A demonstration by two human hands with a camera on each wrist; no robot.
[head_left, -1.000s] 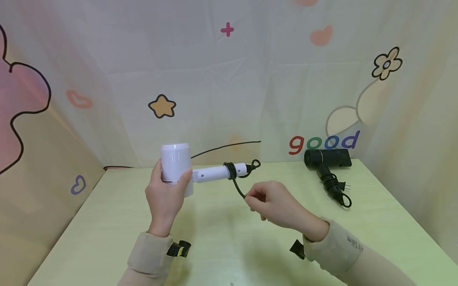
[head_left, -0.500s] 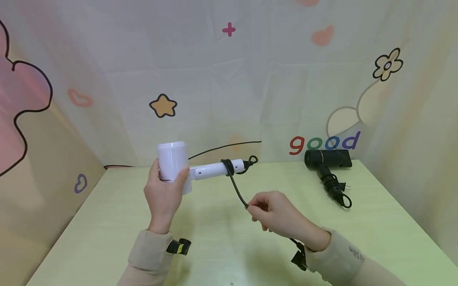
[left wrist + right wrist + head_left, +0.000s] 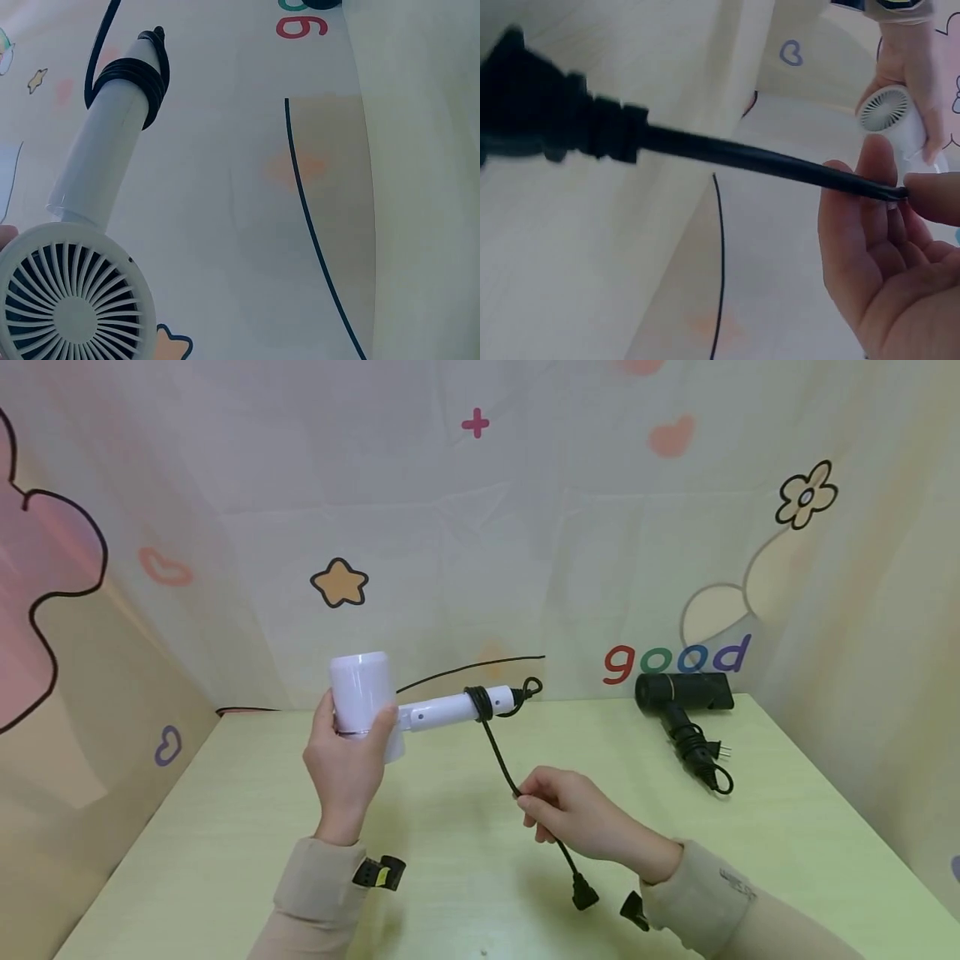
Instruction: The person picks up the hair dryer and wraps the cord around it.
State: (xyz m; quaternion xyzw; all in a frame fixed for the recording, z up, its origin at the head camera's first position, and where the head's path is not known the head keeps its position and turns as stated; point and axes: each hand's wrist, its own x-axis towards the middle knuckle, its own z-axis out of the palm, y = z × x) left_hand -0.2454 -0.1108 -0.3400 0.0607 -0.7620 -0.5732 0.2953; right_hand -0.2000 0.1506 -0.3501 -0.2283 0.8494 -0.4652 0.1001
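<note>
My left hand (image 3: 347, 772) grips the barrel of a white hair dryer (image 3: 362, 693) above the table, its handle pointing right. A black power cord (image 3: 480, 702) is wound in several turns round the handle near its end. From that coil the cord runs down to my right hand (image 3: 573, 810), which pinches it between thumb and fingers. Past the fingers hangs a short length ending in a black plug (image 3: 583, 893), large and blurred in the right wrist view. The left wrist view shows the dryer's slatted round grille (image 3: 75, 315) and the coil on the handle.
A second, black hair dryer (image 3: 686, 692) lies at the table's back right, its cord wrapped round the handle with plug prongs sticking out. Behind the pale green table (image 3: 225, 827) hangs a printed curtain (image 3: 420, 527).
My right hand has moved down and slightly right, drawing the cord straighter. The plug, hidden at first, now hangs in view below the hand. The dryer's handle has tilted up a little.
</note>
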